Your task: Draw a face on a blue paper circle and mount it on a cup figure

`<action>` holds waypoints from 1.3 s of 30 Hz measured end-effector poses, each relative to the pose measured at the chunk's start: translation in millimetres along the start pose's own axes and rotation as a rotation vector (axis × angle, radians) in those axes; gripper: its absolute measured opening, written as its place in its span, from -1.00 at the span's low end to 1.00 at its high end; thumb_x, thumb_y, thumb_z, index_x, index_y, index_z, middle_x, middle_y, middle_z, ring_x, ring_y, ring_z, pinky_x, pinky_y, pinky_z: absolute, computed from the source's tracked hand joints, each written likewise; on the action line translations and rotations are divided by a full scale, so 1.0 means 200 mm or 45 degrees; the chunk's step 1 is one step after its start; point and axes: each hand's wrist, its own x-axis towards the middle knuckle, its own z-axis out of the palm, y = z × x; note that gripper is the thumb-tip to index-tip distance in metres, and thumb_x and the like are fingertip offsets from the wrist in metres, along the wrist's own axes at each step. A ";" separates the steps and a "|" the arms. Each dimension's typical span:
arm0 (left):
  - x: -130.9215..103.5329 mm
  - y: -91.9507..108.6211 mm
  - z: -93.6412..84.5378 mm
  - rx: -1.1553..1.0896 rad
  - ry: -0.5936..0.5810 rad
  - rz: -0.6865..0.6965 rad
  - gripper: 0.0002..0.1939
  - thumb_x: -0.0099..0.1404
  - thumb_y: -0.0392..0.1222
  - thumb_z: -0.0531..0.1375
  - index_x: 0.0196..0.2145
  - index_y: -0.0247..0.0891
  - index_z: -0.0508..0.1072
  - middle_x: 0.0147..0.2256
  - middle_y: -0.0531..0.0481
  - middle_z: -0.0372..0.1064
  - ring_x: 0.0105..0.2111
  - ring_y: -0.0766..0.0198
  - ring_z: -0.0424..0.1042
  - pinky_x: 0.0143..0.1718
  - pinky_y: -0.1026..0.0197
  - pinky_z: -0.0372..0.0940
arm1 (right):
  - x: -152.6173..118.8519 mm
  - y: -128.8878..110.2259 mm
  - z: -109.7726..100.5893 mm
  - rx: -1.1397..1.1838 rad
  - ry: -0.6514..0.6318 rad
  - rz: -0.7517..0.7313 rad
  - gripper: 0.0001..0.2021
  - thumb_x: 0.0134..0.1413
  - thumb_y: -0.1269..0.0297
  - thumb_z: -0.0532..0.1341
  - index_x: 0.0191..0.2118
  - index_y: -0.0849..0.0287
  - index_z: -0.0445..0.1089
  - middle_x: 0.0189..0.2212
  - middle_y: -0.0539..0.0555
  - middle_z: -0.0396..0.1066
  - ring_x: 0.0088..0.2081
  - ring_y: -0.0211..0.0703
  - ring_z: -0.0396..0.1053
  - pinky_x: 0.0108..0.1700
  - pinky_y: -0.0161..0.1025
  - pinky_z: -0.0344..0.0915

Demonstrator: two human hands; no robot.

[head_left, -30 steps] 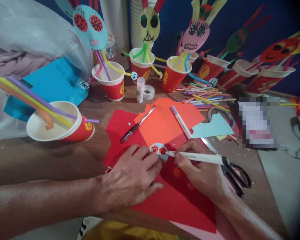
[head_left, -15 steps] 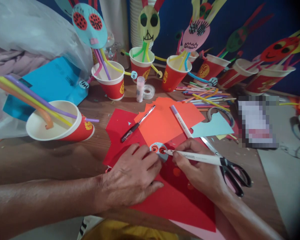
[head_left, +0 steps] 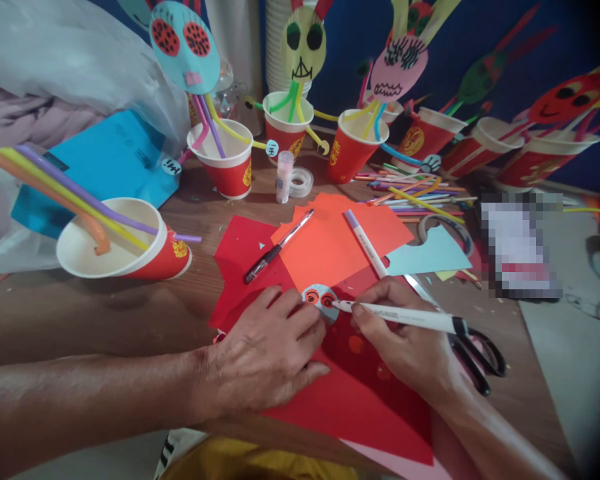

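At the far left a paper cup [head_left: 155,243] tilts with its rim to the left, the orange, yellow and purple straws leaning out of it; it seems set aside to keep the middle of the table free for close work. Next comes the left hand [head_left: 265,347], palm down and half open, fingers bent and thumb standing apart. Its fingers lie over the left edge of a small paper disc [head_left: 329,313], probably to stop it sliding; what is under the palm is hidden. The disc lies between the two hands on the red paper [head_left: 370,417], which appears to serve as a drawing mat. Just beyond, a black gel pen [head_left: 279,247] and a lilac-ended pen [head_left: 365,243] rest within easy reach, presumably for swapping. The right hand [head_left: 405,347] is closed around a white marker [head_left: 420,319], gripped near its tip, likely for fine control, with the tip at the disc's right eye. Black-handled scissors [head_left: 480,363] lie partly under that hand.

The disc is pale blue-grey, its lower left covered by fingers. Two orange circles sit side by side on it, both with dark markings inside; the marker tip partly hides the right one.
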 end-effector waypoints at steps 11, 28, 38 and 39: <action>0.00 0.00 0.00 -0.021 -0.011 -0.006 -0.66 0.30 -0.01 0.02 -0.15 -0.32 0.37 -0.22 -0.10 0.32 -0.20 0.06 0.23 -0.20 -0.02 0.18 | 0.01 0.01 -0.02 -0.060 -0.061 -0.032 -0.87 0.00 0.25 0.16 -0.49 0.11 0.23 -0.70 -0.08 0.32 -0.71 -0.31 0.26 -0.73 -0.41 0.20; 0.00 0.00 0.00 -0.044 -0.005 -0.018 -0.66 0.30 -0.02 0.01 -0.11 -0.31 0.35 -0.21 -0.09 0.31 -0.19 0.06 0.22 -0.18 -0.02 0.19 | 0.03 0.07 -0.07 0.152 0.087 -0.143 -0.90 0.04 0.23 0.19 -0.43 0.10 0.29 -0.63 -0.05 0.36 -0.60 -0.24 0.34 -0.59 -0.34 0.28; -0.02 0.00 -0.01 -0.047 -0.024 0.004 -0.61 0.30 -0.01 0.01 -0.03 -0.30 0.32 -0.16 -0.13 0.33 -0.14 0.00 0.25 -0.16 -0.06 0.19 | 0.09 0.11 -0.07 0.538 0.209 -0.229 -0.90 0.04 0.27 0.23 -0.31 0.11 0.32 -0.52 -0.03 0.41 -0.52 -0.25 0.36 -0.46 -0.30 0.30; -0.03 0.00 -0.01 -0.049 -0.033 -0.001 -0.61 0.30 -0.01 0.01 -0.04 -0.30 0.34 -0.17 -0.13 0.34 -0.14 0.00 0.26 -0.15 -0.06 0.20 | 0.10 0.11 -0.08 0.568 0.213 -0.242 -0.91 0.04 0.28 0.23 -0.31 0.12 0.32 -0.51 -0.04 0.42 -0.52 -0.27 0.35 -0.46 -0.30 0.30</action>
